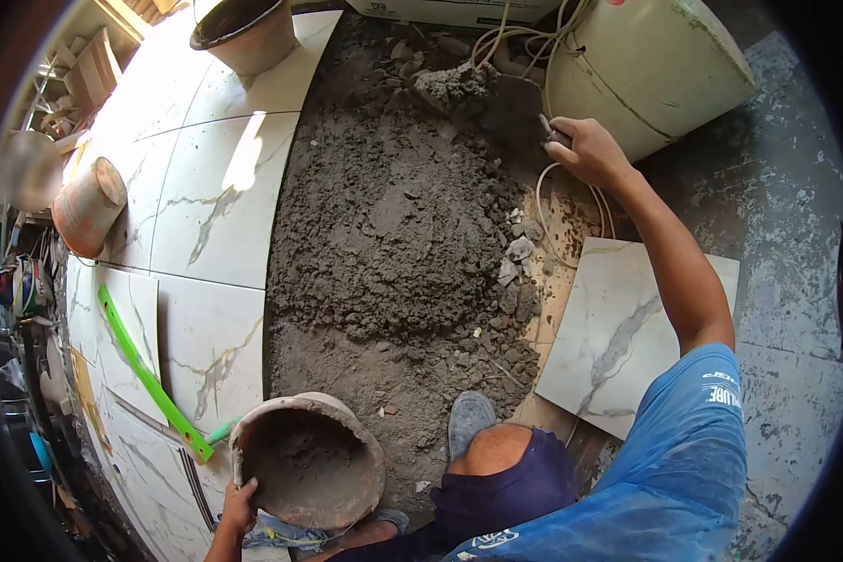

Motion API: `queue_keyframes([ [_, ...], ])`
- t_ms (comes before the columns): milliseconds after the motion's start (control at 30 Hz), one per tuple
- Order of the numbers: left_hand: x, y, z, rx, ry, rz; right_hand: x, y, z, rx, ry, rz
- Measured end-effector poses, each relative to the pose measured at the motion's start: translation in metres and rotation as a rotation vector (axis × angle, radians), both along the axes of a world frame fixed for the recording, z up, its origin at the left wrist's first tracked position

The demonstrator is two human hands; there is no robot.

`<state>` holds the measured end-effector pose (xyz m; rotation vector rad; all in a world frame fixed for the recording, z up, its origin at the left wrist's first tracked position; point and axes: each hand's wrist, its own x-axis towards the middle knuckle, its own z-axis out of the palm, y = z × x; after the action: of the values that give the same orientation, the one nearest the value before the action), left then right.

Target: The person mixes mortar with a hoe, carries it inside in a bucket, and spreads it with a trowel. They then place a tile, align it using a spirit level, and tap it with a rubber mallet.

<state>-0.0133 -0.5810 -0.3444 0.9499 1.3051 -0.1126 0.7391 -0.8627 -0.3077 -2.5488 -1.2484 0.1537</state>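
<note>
My left hand (239, 506) grips the rim of a round, mortar-crusted bucket (377, 440), tilted so that its inside shows, with some grey mortar at its bottom. On the upper right, my right hand (585, 150) is closed round the handle of a trowel, held over the far right part of the mortar bed. A lump of wet mortar (454, 86) shows to the left of this hand; the trowel's blade is dark and hard to make out. Loose grey mortar (384, 225) is spread between the laid tiles and my feet.
White marbled tiles (211, 206) cover the left side, bearing a green level (140, 365), an orange-stained bucket (89, 208) and a dark-mouthed bucket (258, 42). A large pale drum (646, 75) with cables stands at upper right. A loose tile (618, 328) lies beside my right arm.
</note>
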Motion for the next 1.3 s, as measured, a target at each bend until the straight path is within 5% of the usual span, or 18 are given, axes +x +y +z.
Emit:
queue_keyframes([
  [133,0.009,0.001,0.008,0.002,0.048,-0.023,0.024,0.021,-0.079,0.289,-0.412,-0.042],
  [267,0.004,0.009,0.013,0.003,0.215,-0.161,0.026,0.038,-0.174,-0.195,-0.565,-0.187],
  [300,-0.018,0.016,0.000,0.002,0.192,-0.213,0.021,0.040,-0.179,-0.205,-0.463,-0.281],
  [333,0.072,-0.002,0.058,0.118,0.416,-0.482,0.009,0.044,-0.166,-0.204,-0.453,-0.283],
  [533,0.075,-0.002,0.057,0.156,0.480,-0.486,0.005,0.066,-0.100,-0.105,0.137,-0.358],
  [600,0.065,0.003,0.049,0.174,0.448,-0.568,0.006,0.082,-0.081,-0.010,0.846,-0.449],
  [800,0.104,0.000,0.073,0.021,0.593,-0.498,0.025,0.059,-0.131,-0.196,1.053,-0.580],
  [933,0.118,-0.009,0.084,0.120,0.493,-0.493,0.023,0.048,-0.114,-0.238,1.049,-0.540],
  [1133,0.072,0.005,0.061,0.097,0.491,-0.597,-0.001,0.072,-0.098,0.106,1.334,-0.685],
  [1233,0.056,0.007,0.043,0.001,0.542,-0.517,-0.025,0.115,-0.147,0.168,1.603,-0.681],
  [1300,0.022,0.009,0.023,0.253,0.301,-0.570,-0.047,0.146,-0.153,0.224,1.593,-0.686],
])
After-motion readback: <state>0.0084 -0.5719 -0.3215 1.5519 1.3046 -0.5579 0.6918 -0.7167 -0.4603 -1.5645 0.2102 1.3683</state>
